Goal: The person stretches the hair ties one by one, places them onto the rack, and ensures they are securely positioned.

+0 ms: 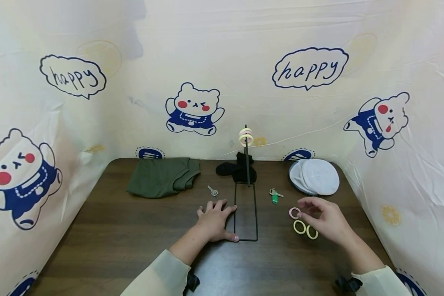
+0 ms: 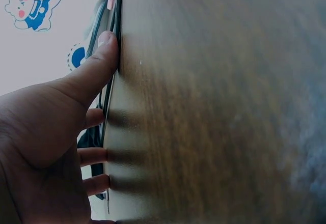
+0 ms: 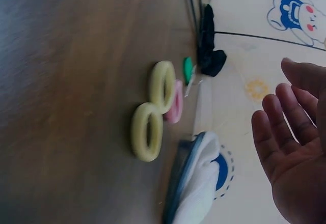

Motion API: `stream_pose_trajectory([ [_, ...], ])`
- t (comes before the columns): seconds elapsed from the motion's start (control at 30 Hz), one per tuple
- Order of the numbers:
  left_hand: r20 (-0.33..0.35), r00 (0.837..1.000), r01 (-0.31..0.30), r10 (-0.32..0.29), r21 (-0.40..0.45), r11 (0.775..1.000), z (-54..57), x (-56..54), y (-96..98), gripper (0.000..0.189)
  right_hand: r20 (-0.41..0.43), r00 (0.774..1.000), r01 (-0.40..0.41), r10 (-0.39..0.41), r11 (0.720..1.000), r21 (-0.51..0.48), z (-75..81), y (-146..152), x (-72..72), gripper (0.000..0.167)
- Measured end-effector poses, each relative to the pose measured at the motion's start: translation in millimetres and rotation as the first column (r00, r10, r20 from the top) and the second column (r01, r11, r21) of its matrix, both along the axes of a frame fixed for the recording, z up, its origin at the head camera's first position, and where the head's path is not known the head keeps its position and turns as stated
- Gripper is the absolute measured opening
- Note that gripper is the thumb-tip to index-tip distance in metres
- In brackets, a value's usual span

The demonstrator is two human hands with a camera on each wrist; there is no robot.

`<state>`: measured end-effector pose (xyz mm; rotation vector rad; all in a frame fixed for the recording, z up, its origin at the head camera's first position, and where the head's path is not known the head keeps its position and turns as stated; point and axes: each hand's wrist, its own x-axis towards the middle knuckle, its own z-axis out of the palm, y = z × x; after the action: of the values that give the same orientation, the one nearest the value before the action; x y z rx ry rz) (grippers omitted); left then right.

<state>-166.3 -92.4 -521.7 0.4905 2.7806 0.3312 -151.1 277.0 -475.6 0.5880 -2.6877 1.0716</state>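
Observation:
My left hand [image 1: 215,222] lies with fingers spread beside the base of a black wire stand [image 1: 257,218], its thumb [image 2: 106,48] touching the near corner of the frame. Several pale yellow and pink hair ties [image 1: 246,132] hang near the top of the stand. On the right, my right hand [image 1: 327,220] hovers over the tabletop with loosely bent fingers and nothing in its grasp. Just below it lie a pink hair tie [image 3: 176,103] and two yellow hair ties, one [image 3: 162,86] nearer the stand and another [image 3: 147,132] nearer the hand.
Folded green cloth [image 1: 163,176] lies at the back left. A black fabric item [image 1: 240,168] sits behind the stand. A loose key [image 1: 212,190] and a key with a green tag [image 1: 275,197] flank the stand. White round fabric pieces [image 1: 318,176] rest at the back right.

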Motion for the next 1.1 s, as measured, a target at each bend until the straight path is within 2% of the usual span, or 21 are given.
stream_pose_trajectory([
  [0.33,-0.006,1.0,-0.005,0.005,0.007,1.0,-1.0,-0.4,-0.9,0.104,0.122,0.992,-0.006,-0.013,0.988,0.154,-19.9,22,3.6,0.037],
  [0.7,0.001,1.0,-0.003,0.003,-0.013,1.0,-5.2,-1.2,0.0,0.104,0.23,0.973,-0.088,0.023,0.957,0.276,-39.0,43,1.6,0.057],
  [0.83,0.008,1.0,0.0,0.0,-0.019,1.0,-4.4,0.3,0.7,0.104,0.267,0.963,-0.111,0.027,0.945,0.306,-40.5,47,2.0,0.06],
  [1.1,-0.001,1.0,-0.002,0.002,-0.018,1.0,-2.0,0.0,0.4,0.103,0.286,0.958,-0.115,0.011,0.931,0.347,-39.6,50,0.7,0.052],
])
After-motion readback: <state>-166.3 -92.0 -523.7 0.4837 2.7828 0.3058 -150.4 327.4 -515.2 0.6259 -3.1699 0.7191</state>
